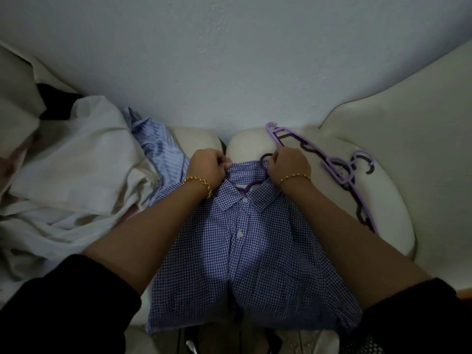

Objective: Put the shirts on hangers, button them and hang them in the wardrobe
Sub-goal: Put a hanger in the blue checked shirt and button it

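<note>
A blue-and-white checked shirt (255, 256) lies front up on the cream sofa seat (393, 190), buttoned down its placket. A purple hanger (251, 186) sits inside its collar, the hook sticking out at the top. My left hand (207, 168) pinches the back of the collar at its left side. My right hand (288, 164) grips the collar's right side beside the hanger's hook. Both wrists wear gold bracelets.
Lilac spare hangers (339, 172) lie on the seat to the right. A heap of white cloth (76, 180) and a blue striped shirt (163, 152) fill the left of the sofa. A pale wall (229, 60) rises behind.
</note>
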